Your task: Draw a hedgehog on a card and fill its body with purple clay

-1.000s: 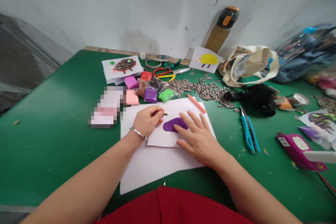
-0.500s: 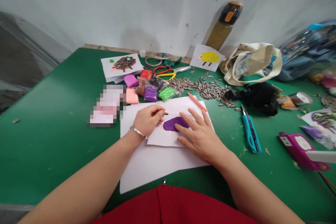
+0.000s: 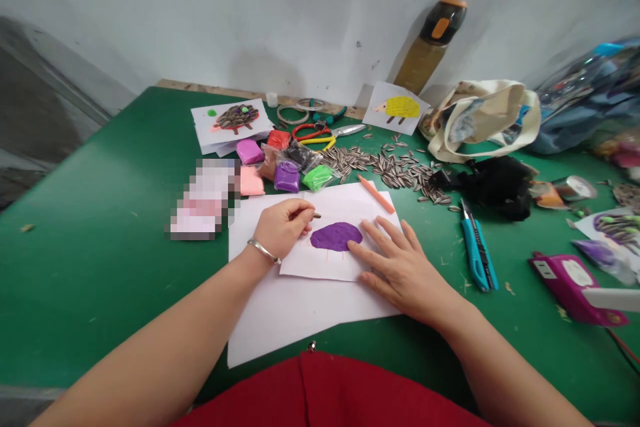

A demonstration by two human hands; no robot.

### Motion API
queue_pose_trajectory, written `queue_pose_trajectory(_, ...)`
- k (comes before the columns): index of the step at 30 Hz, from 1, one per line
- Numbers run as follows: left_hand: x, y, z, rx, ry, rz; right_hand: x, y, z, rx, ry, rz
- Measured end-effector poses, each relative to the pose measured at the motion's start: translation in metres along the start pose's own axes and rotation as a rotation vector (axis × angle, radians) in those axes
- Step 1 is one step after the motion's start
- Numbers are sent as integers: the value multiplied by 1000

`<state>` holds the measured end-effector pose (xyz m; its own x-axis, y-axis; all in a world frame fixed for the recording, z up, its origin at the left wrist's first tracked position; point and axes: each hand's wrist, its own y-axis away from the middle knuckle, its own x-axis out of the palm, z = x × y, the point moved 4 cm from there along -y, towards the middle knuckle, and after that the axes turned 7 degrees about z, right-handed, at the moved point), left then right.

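On the smaller white sheet [image 3: 305, 267] lies a flat purple oval of modelling clay [image 3: 334, 237], with thin drawn lines around its left end and below it. My left hand [image 3: 284, 230] rests at the sheet's left side, thumb and fingertips pinched on a small dark sliver [image 3: 317, 215] that looks like a sunflower seed. To the right, my right hand [image 3: 403, 267] is spread flat on the paper, its index fingertip at the clay's right edge. An orange pen [image 3: 376, 194] lies above the clay.
Beyond the paper are clay packets [image 3: 287, 175], sunflower seeds [image 3: 400, 169] and scissors [image 3: 333, 135]. A blue utility knife [image 3: 479, 247] and a magenta device [image 3: 575, 287] lie at right. A bottle [image 3: 427, 47] and a cloth bag [image 3: 485, 120] stand by the wall.
My right hand has slid right, off the purple clay, so more of the clay shows. My left hand stays in place with its pinch.
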<state>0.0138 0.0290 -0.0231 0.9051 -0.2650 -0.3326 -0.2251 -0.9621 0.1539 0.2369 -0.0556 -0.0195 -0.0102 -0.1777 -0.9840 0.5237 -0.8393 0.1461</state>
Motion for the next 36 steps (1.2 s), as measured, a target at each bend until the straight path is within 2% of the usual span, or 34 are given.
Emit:
queue_pose_trajectory(4,1,0,1,-6,28,-5,-2,-1,5,-28,-1,-64)
queue_pose_trajectory(14,1,-1,3,-11,33,-4,-5,-4,13,-60,-32,-71)
queue_pose_trajectory(22,0,0,-1,-15,6,1,-4,0,1,-7,-102,-167)
queue_pose_trajectory(26,0,1,-1,-3,10,-5,-4,-1,2,-31,-138,-151)
queue_pose_trajectory(36,1,0,0,-34,29,-1,-7,-3,3,-95,-172,-226)
